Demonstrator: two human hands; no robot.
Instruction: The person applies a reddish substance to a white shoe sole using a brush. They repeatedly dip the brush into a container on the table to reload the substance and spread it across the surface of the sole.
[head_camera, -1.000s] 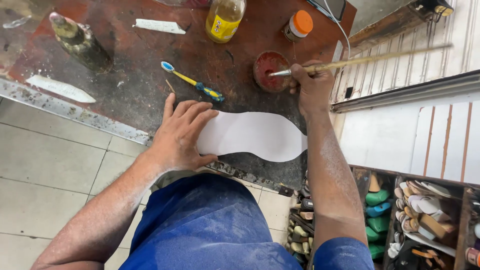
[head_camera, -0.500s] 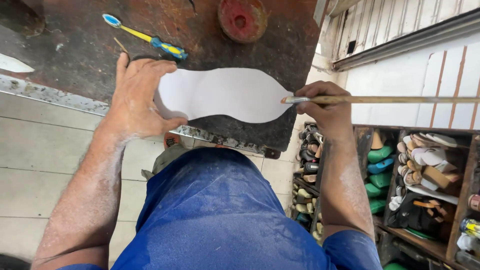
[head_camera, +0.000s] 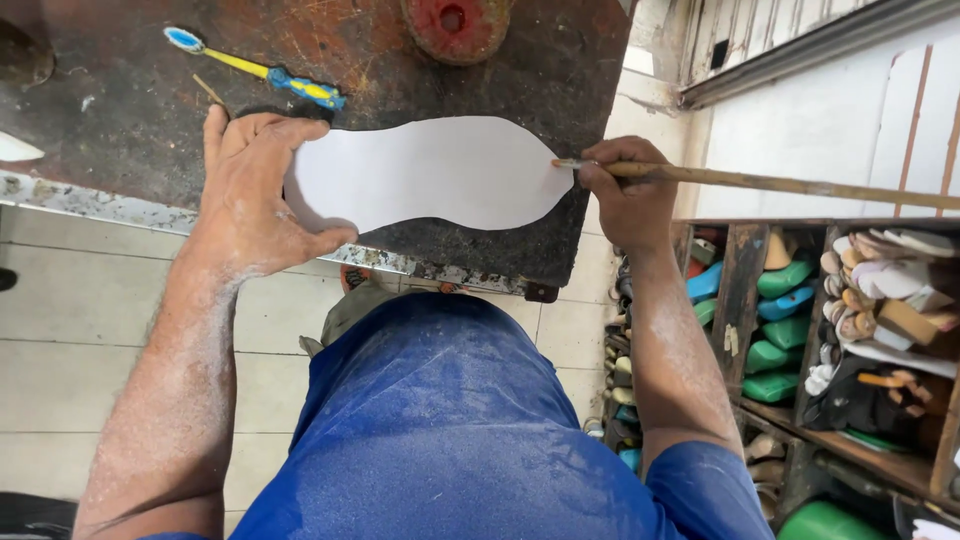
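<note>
My left hand (head_camera: 255, 195) lies flat, pinning the white sole cutout (head_camera: 430, 172) on the worktop (head_camera: 120, 110). My right grip (head_camera: 625, 190) pinches a brush (head_camera: 760, 182) at its edge; overshooting could smear the worktop.

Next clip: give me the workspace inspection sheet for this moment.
Surface: dark, stained workbench, metal front edge.
Job's things: white sole-shaped cutout flat on bench; long-handled brush, tip at cutout's right end.
Clutter: toothbrush; red dish.
Grippers: left hand pressing cutout's left end; right hand gripping brush.
Cables: nothing seen.
Surroundings: tiled floor; wooden shelves holding shoe lasts and soles.
</note>
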